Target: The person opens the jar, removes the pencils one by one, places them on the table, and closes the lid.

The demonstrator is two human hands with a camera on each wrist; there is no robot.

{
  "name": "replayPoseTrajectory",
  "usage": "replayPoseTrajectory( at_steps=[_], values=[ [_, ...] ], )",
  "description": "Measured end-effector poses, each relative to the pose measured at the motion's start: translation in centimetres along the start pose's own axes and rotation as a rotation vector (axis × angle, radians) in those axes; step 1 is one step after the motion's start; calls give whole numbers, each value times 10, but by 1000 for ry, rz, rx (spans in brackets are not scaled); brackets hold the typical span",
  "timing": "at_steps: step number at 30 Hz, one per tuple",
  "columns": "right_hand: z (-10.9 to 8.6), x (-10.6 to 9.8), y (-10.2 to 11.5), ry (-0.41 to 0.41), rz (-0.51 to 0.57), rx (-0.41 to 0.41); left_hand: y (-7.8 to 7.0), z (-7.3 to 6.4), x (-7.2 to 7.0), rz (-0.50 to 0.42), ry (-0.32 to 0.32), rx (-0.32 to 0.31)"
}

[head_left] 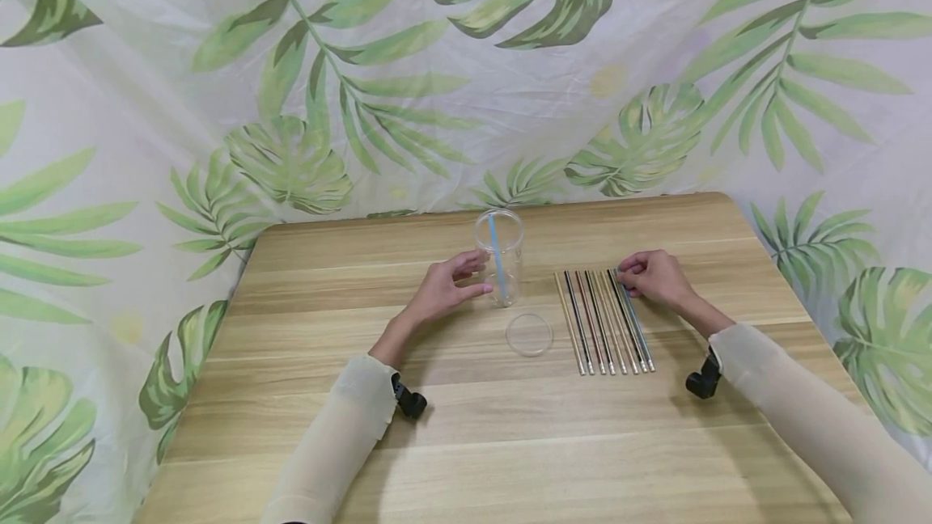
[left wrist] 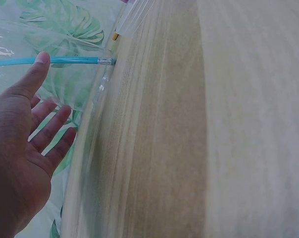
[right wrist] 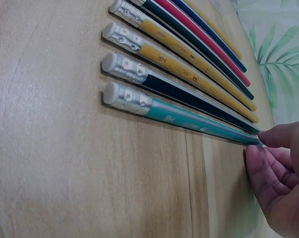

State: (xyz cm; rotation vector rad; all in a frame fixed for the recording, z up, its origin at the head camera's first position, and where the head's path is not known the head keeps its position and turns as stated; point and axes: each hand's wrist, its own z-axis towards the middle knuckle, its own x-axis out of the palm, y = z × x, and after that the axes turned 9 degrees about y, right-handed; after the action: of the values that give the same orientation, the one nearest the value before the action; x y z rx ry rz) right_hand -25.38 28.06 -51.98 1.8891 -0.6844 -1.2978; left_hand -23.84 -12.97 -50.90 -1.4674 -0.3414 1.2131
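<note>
A clear plastic cup (head_left: 513, 265) stands upright on the table, and a light-blue pencil (head_left: 497, 253) leans inside it, its ferrule end down. My left hand (head_left: 450, 288) is at the cup's left side, thumb and fingers spread and loosely bent; whether they touch it I cannot tell. Right of the cup lies a row of several pencils (right wrist: 199, 79), erasers towards me, in yellow, dark, red and teal. At the row's right end, my right hand (head_left: 655, 277) pinches the far tip of the teal pencil (right wrist: 189, 120), which still lies flat on the wood.
A clear round lid (head_left: 529, 335) lies between the cup and the pencils, nearer to me. The wooden table (head_left: 466, 443) ends at the back against a leaf-patterned cloth (head_left: 408, 103). Each wrist carries a small black camera (head_left: 703, 379).
</note>
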Motion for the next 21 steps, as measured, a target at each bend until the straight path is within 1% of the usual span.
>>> replayPoseTrajectory(
  at_steps=[5, 8, 13, 15, 17, 21],
  values=[
    [-2, -3, 1, 12, 7, 1, 22, 4, 2, 7, -9, -7],
    [-3, -7, 4, 1, -23, -15, 28, 5, 1, 15, -6, -11],
    [-4, -18, 16, -83, -163, -113, 29, 5, -1, 14, 2, -7],
    [-4, -22, 22, -103, -186, -154, 29, 5, -1, 17, 5, -6],
    [-4, -26, 28, -105, -187, -179, 28, 4, -2, 23, 10, -8],
    [-5, -33, 42, -83, -193, -231, 28, 4, -2, 43, 20, -21]
  ],
)
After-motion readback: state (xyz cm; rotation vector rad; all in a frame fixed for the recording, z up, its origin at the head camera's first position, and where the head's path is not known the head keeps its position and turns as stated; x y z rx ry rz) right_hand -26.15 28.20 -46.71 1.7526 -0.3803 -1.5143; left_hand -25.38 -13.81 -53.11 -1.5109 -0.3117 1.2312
